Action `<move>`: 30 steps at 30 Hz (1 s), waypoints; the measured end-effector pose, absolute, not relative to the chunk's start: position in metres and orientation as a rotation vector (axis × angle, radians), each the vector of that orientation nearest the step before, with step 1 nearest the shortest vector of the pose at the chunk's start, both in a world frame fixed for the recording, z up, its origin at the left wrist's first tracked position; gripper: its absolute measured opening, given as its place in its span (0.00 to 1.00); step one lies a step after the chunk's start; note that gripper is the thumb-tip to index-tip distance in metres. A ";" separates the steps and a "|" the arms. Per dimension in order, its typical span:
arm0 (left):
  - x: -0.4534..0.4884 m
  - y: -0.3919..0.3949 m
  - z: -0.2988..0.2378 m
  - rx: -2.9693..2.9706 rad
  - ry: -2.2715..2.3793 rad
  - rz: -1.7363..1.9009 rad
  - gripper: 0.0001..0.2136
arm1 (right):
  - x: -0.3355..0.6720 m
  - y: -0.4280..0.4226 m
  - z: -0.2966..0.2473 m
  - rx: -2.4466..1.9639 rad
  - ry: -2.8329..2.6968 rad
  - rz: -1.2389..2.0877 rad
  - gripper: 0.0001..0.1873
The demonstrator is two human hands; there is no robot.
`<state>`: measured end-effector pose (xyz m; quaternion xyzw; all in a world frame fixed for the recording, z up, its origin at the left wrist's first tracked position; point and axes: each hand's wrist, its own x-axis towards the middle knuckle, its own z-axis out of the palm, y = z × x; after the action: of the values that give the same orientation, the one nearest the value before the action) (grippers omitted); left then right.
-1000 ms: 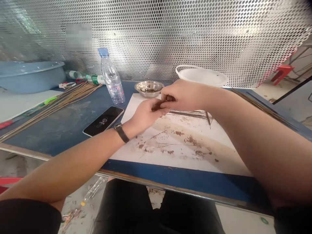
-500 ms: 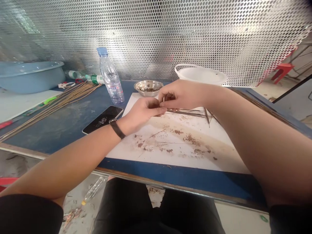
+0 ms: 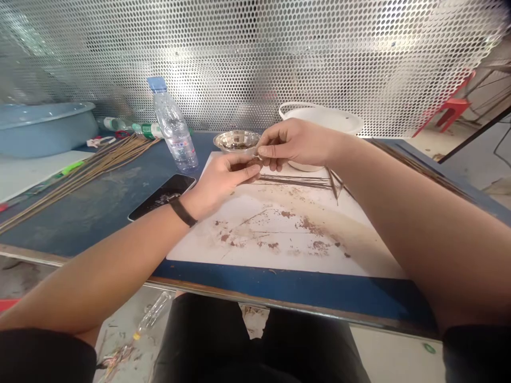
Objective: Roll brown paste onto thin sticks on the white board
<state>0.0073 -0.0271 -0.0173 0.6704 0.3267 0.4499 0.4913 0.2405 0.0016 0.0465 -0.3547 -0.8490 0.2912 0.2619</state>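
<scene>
My left hand [image 3: 221,183] and my right hand [image 3: 293,144] meet above the far edge of a stained white board [image 3: 279,236]. Their fingertips pinch a thin brown stick [image 3: 255,159], mostly hidden by my fingers. Just beyond them stands a small steel bowl [image 3: 236,140] holding brown bits. A bunch of thin dark sticks [image 3: 297,182] lies on the board below my right hand. A black phone [image 3: 162,197] lies near my left wrist.
A water bottle [image 3: 173,126] stands behind the phone. Long rods [image 3: 99,174] lie across the blue table at left, and more [image 3: 419,169] lie along its right side. A blue basin [image 3: 40,130] and white bucket [image 3: 323,118] stand against a perforated metal screen [image 3: 255,58].
Both hands have moved slightly farther up the board, closer to the steel bowl. The view has also tilted and shifted a little. The pinch on the stick remains.
</scene>
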 end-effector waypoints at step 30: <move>-0.001 -0.007 -0.021 1.466 0.842 1.033 0.10 | 0.243 0.025 0.026 -1.099 -2.121 0.558 0.17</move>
<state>-0.0006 -0.0066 -0.0205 0.6187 0.3556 0.4360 0.5483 0.2430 0.0247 0.0259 -0.4216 -0.8139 0.2141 0.3377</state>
